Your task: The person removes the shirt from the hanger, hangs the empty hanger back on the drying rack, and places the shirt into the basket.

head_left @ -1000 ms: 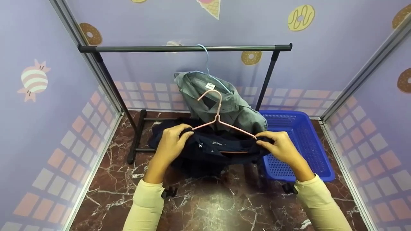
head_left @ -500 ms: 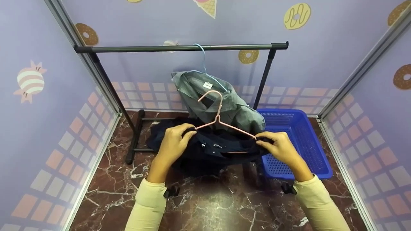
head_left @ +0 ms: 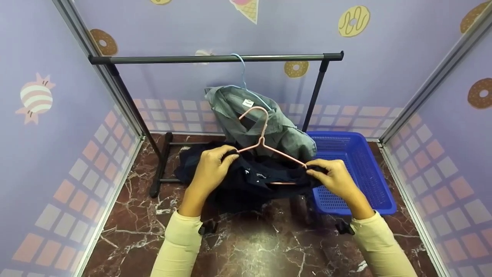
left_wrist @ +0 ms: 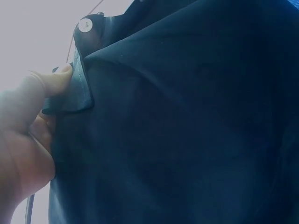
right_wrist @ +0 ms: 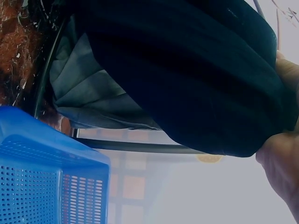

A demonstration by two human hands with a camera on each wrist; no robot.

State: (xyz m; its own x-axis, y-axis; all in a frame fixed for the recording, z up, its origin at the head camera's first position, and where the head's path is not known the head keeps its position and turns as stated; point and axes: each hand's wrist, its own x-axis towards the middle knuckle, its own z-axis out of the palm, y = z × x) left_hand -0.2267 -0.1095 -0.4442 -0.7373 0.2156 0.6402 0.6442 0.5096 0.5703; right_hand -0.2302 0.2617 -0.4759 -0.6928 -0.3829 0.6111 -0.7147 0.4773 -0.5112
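A dark navy shirt (head_left: 234, 188) with a collar and white buttons hangs between both hands, a pink hanger (head_left: 262, 139) inside its neck. My left hand (head_left: 210, 166) pinches the shirt's left shoulder together with the hanger's arm; in the left wrist view the thumb presses on the collar edge near a white button (left_wrist: 85, 25). On the other side my right hand (head_left: 332, 176) pinches the opposite shoulder at the hanger's right arm. The hook points up, free of the rail. Much of the hanger's lower bar is hidden in the cloth.
Behind stands a black garment rack (head_left: 173, 59), where a grey-green shirt (head_left: 250, 119) hangs from a blue hanger (head_left: 243, 71). A blue plastic basket (head_left: 378, 181) sits on the marbled floor at right. Patterned panels enclose the back and both sides.
My left hand has slid slightly inward to the right along the shoulder, with the hanger's hook shifting a little. The right hand keeps its hold almost unmoved.
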